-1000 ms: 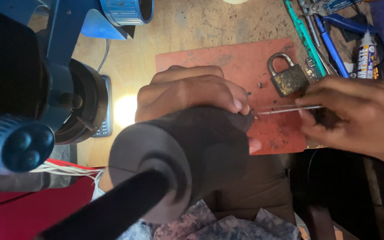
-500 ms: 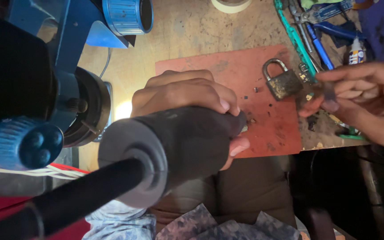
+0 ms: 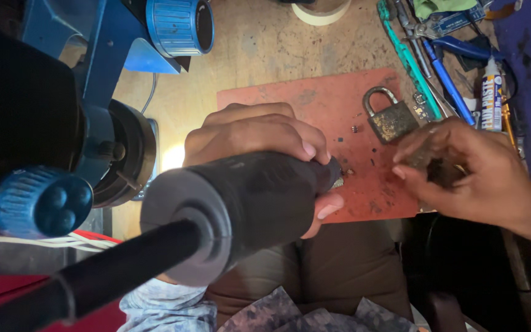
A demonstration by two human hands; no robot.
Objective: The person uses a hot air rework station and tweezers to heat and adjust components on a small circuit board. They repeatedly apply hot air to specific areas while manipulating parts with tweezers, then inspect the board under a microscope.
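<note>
On the wooden tabletop [image 3: 265, 55] lies a flat reddish-brown work mat [image 3: 339, 101], speckled with small dark particles. Left hand [image 3: 259, 138]: clenched around the front of a thick, dark grey cylindrical power tool [image 3: 247, 203], fingers curled over the top of the barrel and thumb pressed against its underside; the tool's narrow nose rests just above the mat near its middle, and a black cord or shaft leaves the rear of the barrel toward the lower left. Right hand [image 3: 462, 169]: fingers drawn together over the mat's right edge, closed on a small dark object that is largely hidden by the fingers; what it is cannot be told. A tarnished brass padlock with a grey steel shackle [image 3: 390, 117] lies flat on the mat, just beside the right hand's fingertips and apart from the tool's nose. Upper right, off the mat: a cluster of hand tools, including a green-handled tool [image 3: 404, 55], blue-handled pliers [image 3: 456, 49] and a small white tube [image 3: 491, 92] lying lengthwise. At left stands a blue metal machine with a ribbed blue knob [image 3: 38, 203] and a blue-ringed cylinder [image 3: 176, 26]; a bright patch of light falls on the tabletop beside it. A pale roll of tape [image 3: 321, 12] sits at the top edge.
</note>
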